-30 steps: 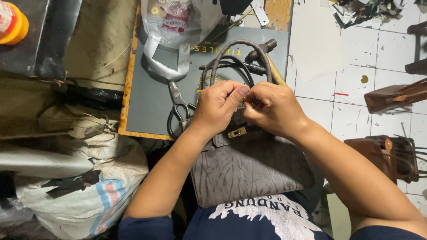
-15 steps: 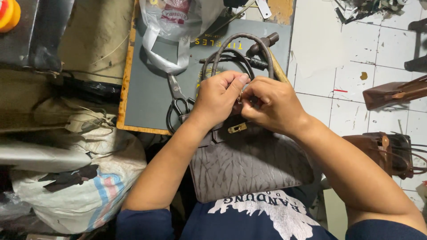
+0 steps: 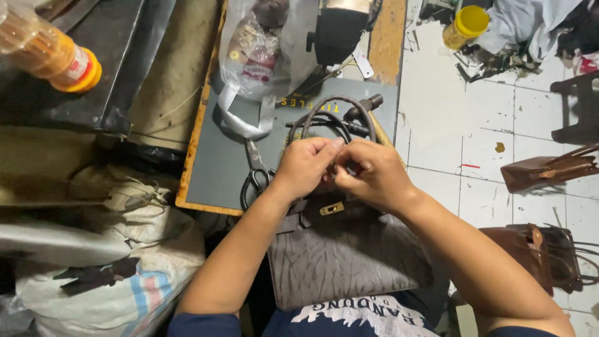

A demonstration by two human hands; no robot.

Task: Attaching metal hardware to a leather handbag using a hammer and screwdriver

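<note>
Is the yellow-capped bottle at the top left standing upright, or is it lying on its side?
Lying on its side. The bottle shows its whole length across the dark surface, with the yellow cap pointing sideways, to the right.

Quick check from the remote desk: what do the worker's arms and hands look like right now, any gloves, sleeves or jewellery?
Both arms are bare from the upper arm down. The left hand and right hand wear no gloves; no rings, watch or bracelets show. Short dark navy sleeves belong to a T-shirt with white print on the chest.
</note>
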